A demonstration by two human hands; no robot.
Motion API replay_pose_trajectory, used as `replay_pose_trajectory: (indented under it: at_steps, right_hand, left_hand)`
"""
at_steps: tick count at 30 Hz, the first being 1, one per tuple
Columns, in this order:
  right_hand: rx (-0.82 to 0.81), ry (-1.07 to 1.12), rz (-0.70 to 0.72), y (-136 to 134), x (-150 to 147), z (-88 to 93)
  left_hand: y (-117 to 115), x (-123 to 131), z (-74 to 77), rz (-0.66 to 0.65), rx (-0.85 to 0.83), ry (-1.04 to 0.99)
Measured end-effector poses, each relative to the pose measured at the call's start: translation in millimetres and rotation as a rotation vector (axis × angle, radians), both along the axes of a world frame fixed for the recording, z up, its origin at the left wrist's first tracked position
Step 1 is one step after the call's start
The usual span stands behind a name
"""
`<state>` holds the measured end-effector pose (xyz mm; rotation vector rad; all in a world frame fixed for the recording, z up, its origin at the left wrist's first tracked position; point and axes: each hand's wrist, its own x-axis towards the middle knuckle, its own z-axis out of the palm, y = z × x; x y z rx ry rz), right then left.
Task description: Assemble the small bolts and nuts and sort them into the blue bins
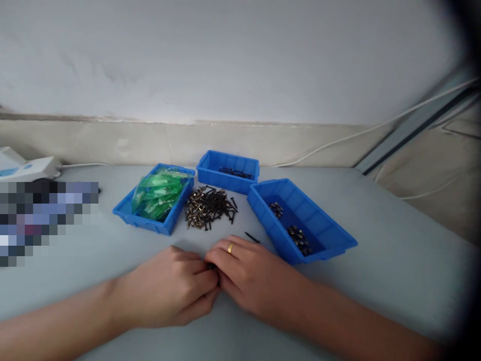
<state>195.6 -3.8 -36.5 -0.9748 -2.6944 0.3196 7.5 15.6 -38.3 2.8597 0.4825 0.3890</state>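
My left hand (176, 286) and my right hand (248, 271), with a gold ring on one finger, meet near the front of the table. Their fingers are closed round small dark screws (211, 266), mostly hidden between them. Just beyond lies a loose pile of black and brass-coloured screws (210, 206). A single black screw (252, 237) rests by my right hand's knuckles. To the right, a blue bin (319, 220) holds two clusters of small metal parts. The back blue bin (225, 179) contains dark screws. Green plastic packets (161, 193) fill the left blue bin (145, 224).
A white device (37, 168) with a cable stands at the far left of the grey table (383, 220). Below it is a pixelated area. A wall runs behind the bins, and a metal strut (406, 130) with white cables slants up at the right.
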Motion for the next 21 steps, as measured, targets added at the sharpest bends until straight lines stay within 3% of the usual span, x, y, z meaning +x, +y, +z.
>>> replay_pose_trajectory:
  at_steps: [21]
  right_hand:
    - [-0.006,-0.019,-0.005,1.1,-0.5,0.3]
  left_hand:
    - [0.6,-0.5,0.8,-0.004,0.001,0.003]
